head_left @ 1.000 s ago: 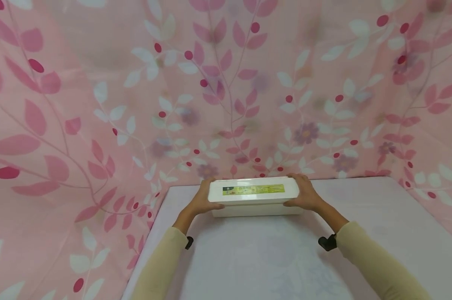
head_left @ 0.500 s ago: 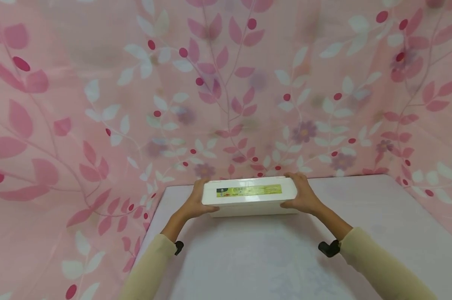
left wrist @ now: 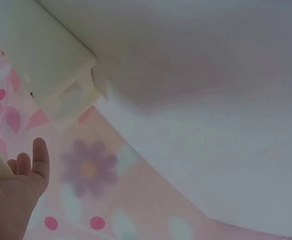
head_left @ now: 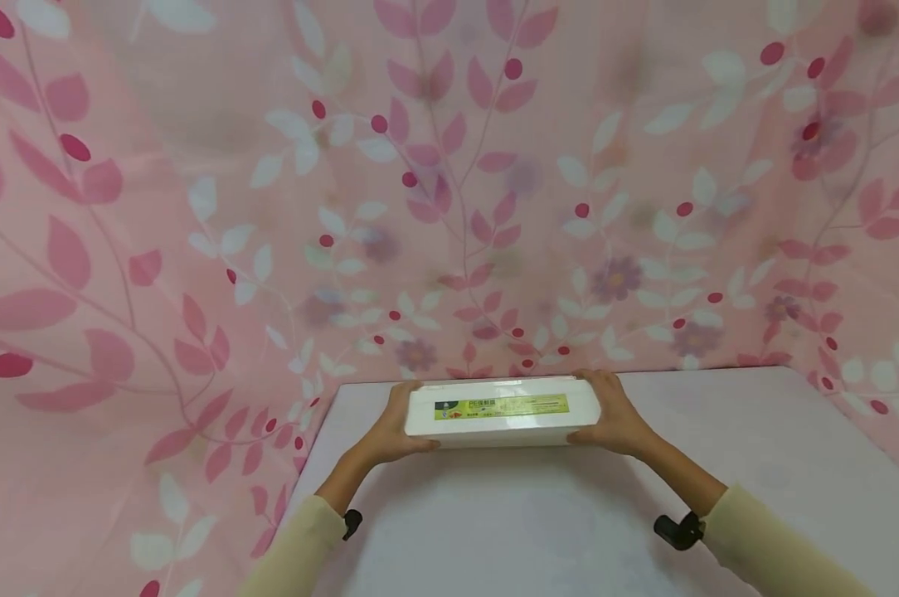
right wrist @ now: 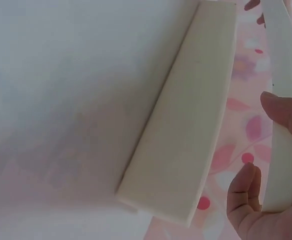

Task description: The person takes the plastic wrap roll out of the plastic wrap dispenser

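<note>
A long white lid (head_left: 503, 424) with a yellow-green label printed "PE" and characters for cling film is held level by both hands at its ends. My left hand (head_left: 391, 427) grips its left end, thumb along the near edge. The right hand (head_left: 617, 414) grips the other end the same way. Under it, the white cling film box (right wrist: 181, 115) stands on the table, mostly hidden in the head view. In the right wrist view a gap shows between lid and box. The left wrist view shows the box's end (left wrist: 71, 97) with a squarish recess.
The pale table (head_left: 539, 531) meets a pink leaf-patterned cloth (head_left: 464, 207) just behind the box. This cloth also hangs along the left and right sides. A small black device (head_left: 678, 531) sits at the right wrist, another (head_left: 352, 524) at the left.
Both hands have raised the lid off the box, and it looks larger in the head view while less of the box's front shows beneath it. The head view has shifted slightly.
</note>
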`<state>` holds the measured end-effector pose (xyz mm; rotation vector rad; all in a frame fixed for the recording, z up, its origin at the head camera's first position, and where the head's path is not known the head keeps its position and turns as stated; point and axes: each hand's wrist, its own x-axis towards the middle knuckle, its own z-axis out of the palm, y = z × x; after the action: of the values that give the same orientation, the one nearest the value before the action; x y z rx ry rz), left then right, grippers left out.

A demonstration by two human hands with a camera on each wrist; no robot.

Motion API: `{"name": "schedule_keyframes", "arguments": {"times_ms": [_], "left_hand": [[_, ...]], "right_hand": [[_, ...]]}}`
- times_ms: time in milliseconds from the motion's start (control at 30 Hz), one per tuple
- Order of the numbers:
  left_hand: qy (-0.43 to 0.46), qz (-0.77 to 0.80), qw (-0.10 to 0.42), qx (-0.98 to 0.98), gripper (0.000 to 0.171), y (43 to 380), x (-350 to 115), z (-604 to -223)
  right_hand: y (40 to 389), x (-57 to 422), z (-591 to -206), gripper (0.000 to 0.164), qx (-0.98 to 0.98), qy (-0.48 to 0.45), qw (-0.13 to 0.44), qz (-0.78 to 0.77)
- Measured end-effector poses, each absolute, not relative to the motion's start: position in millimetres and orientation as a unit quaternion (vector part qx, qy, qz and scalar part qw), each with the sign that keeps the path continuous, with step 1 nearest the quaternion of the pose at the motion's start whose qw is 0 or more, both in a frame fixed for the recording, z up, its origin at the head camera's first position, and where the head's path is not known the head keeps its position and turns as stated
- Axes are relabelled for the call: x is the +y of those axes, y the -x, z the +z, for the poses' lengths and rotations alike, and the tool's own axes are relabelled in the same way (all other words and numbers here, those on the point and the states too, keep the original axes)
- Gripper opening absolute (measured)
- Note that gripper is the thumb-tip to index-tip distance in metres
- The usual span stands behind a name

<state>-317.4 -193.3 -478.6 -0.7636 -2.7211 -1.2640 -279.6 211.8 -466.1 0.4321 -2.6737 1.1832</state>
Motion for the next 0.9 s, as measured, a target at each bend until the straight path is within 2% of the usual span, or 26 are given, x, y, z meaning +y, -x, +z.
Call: {"name": "schedule_keyframes", "arguments": {"times_ms": [400,533,700,900], "left_hand": [[0.261,-0.415,0.036,-0.871,0.107,293,-194,-485],[0.254,-0.418,0.019,-0.872,0.106,289,-193,-482],[0.249,-0.402,0.004,-0.881,0.108,290,-190,-477],[0.244,-0.381,-0.017,-0.892,0.108,279,-193,-495]], "right_hand": [[257,211,-475,0.102,-0.894,-0.156,0.088,0.411],[253,213,-477,0.103,-0.899,-0.147,0.070,0.406],[254,218,-477,0.105,-0.899,-0.160,0.076,0.400],[242,218,-490,0.106,-0.899,-0.153,0.060,0.406]]}}
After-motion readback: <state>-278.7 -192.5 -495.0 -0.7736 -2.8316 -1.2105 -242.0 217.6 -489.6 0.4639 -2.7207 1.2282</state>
